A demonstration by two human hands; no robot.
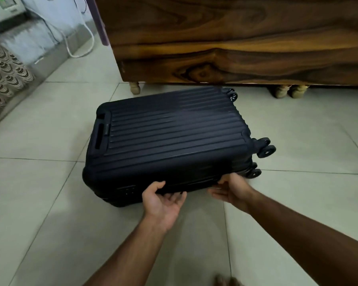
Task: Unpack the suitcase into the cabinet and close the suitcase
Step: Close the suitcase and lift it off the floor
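Dark blue hard suitcase [170, 141] lying flat and closed on the pale floor tiles [50, 203], wheels [266, 148] pointing right, just in front of the wooden cabinet [236, 48]. Left hand [163, 201] at the near edge, thumb on top, fingers curled under the rim (holding it). Right hand [230, 190] beside it on the same edge, thumb on top, fingers tucked under. White cable [79, 50] far left by the wall.
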